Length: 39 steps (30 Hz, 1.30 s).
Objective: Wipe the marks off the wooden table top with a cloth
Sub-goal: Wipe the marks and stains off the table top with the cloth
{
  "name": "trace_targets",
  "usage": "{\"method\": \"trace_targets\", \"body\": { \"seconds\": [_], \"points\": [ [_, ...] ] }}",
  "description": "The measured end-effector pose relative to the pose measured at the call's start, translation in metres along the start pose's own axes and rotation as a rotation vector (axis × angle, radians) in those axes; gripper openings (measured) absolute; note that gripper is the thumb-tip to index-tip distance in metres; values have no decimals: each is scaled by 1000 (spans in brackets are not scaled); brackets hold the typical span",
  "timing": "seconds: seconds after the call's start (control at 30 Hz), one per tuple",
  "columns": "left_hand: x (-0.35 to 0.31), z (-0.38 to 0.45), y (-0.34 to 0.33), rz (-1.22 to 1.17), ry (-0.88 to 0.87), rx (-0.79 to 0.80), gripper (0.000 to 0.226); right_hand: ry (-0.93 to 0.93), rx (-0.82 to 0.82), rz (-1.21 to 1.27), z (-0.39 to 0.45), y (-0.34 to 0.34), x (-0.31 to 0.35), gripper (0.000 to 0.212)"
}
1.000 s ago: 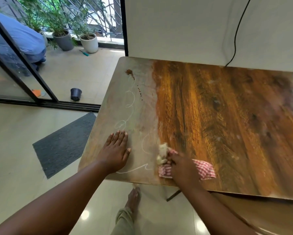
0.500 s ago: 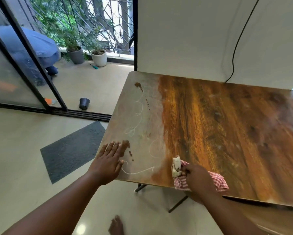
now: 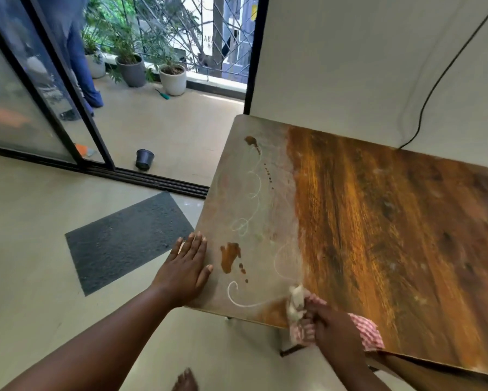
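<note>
You are in the middle of the wiping step. Your right hand (image 3: 333, 331) is clenched round the bunched red-and-white checked cloth (image 3: 364, 331), which sits on the worktop (image 3: 378, 221) right at its near edge, at the boundary between the dark, glossy wood you have evidently cleaned and the pale, dull strip along the left edge. Your left hand (image 3: 188, 270) lies flat, fingers straight and together, pressing on the worktop's near left corner; it grasps nothing and looks to be steadying the top.

The strip left to do carries a looping white chalk line (image 3: 254, 193) that runs from near the far left corner down to a curl just beside the cloth, a brown blot (image 3: 230, 256) near your left hand with small drips below it, another brown blot (image 3: 252, 141) near the far left corner, and a row of small dark spots (image 3: 268, 173) beside the chalk.

By my reading, most of the top is done. Next, push the cloth leftward over the chalk curl, then work toward the far edge. The brown blots may need firmer, repeated rubbing. Shift your left hand once the cloth nears it.
</note>
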<state>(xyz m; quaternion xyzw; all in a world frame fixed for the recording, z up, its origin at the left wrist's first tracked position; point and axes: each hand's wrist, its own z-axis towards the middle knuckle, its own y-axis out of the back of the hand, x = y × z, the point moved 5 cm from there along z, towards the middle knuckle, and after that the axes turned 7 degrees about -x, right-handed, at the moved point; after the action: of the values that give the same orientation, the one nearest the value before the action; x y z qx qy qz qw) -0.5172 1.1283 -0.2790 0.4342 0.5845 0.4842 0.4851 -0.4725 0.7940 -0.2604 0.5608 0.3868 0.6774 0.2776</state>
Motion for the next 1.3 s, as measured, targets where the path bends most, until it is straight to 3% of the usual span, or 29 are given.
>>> {"method": "trace_targets", "body": {
  "seconds": [0.07, 0.13, 0.2, 0.3, 0.37, 0.43, 0.5, 0.67, 0.77, 0.9, 1.03, 1.2, 1.3],
  "points": [
    [8, 6, 1, -26, 10, 2, 64, -207, -63, -70, 28, -14, 2, 35],
    [15, 11, 0, -58, 31, -2, 64, -217, -67, -90, 52, -36, 29, 34],
    [20, 14, -4, -83, 45, 11, 62, -117, -40, -23, 66, -60, 76, 36],
    [29, 20, -7, -124, 44, 18, 67, 99, 130, 148, 47, -96, 143, 36],
    [35, 26, -7, -143, 43, 19, 73, 231, 156, 56, 23, -100, 160, 35],
    [38, 32, -5, -138, 21, 10, 74, 340, 191, -11, 6, -90, 149, 33],
    [40, 36, -1, -138, -9, 5, 73, 336, 223, -23, 1, -73, 123, 32],
    [37, 42, 4, -156, -53, -11, 68, -4, 51, -80, 37, -40, 51, 33],
    [31, 43, 4, -144, -114, -21, 66, -129, -32, -101, 55, -53, 64, 33],
    [20, 47, 3, -122, -170, -21, 74, 114, 87, -34, 19, -79, 114, 32],
    [14, 51, 6, -116, -204, -11, 68, 222, 151, -79, -11, -54, 92, 28],
    [14, 53, 7, -89, -184, 16, 66, -89, 51, -153, 31, -18, 24, 36],
    [9, 51, 7, -77, -172, 2, 61, -139, -29, -162, 59, -27, 39, 36]
  ]
}}
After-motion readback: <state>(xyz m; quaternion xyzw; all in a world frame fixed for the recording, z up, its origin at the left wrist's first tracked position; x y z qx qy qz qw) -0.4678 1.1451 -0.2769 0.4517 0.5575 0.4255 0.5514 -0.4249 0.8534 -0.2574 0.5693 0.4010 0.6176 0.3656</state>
